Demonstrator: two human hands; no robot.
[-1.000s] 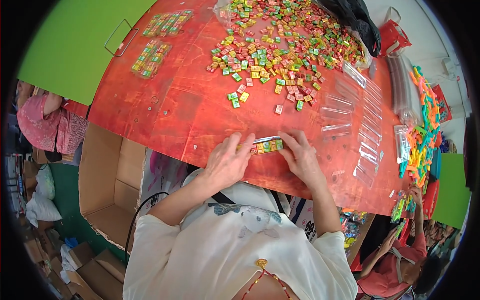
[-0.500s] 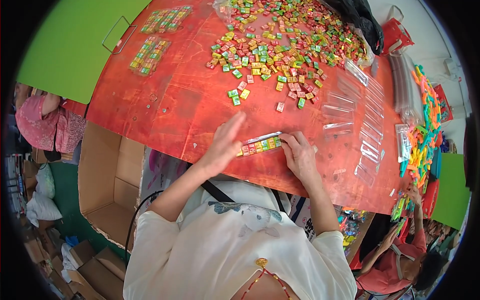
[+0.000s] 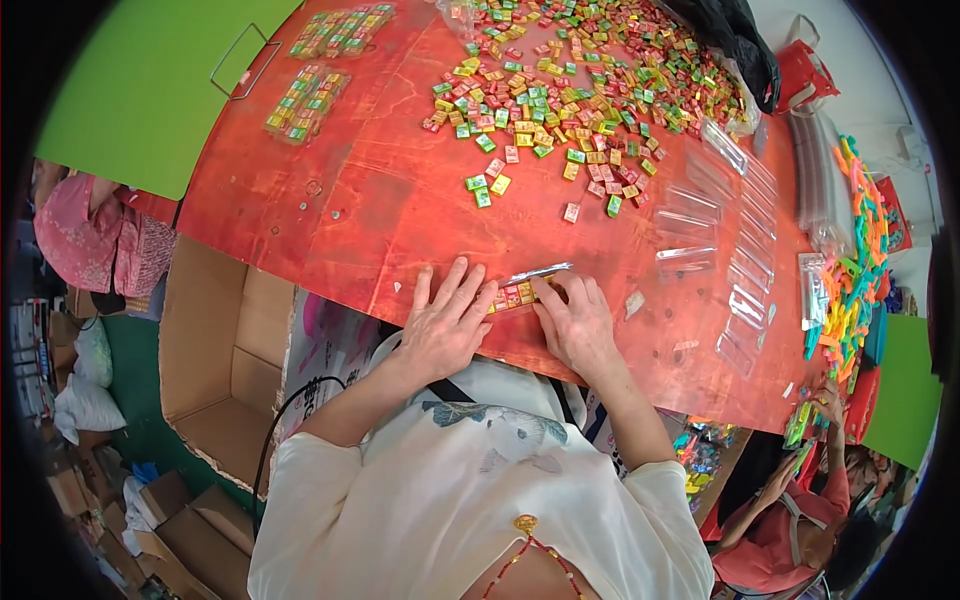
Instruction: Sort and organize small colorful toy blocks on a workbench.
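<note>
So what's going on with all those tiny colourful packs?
Someone's left hand lies spread at the left end of a row of small packs, and their right hand is curled at the right end. Shiny clear plastic runs along the row's far side. Loose packs lie farther back on the red table, with clear plastic trays to the right.

I noted a head-worn fisheye, left of a pair, that looked steeply down over the wearer's pale shirt (image 3: 400, 520). Left hand (image 3: 447, 318) and right hand (image 3: 580, 328) lay near, mid-view; red surface (image 3: 380, 220) beyond, edges bowed; floor (image 3: 145, 370) and wall (image 3: 850, 60) toward the dark rim.
</note>
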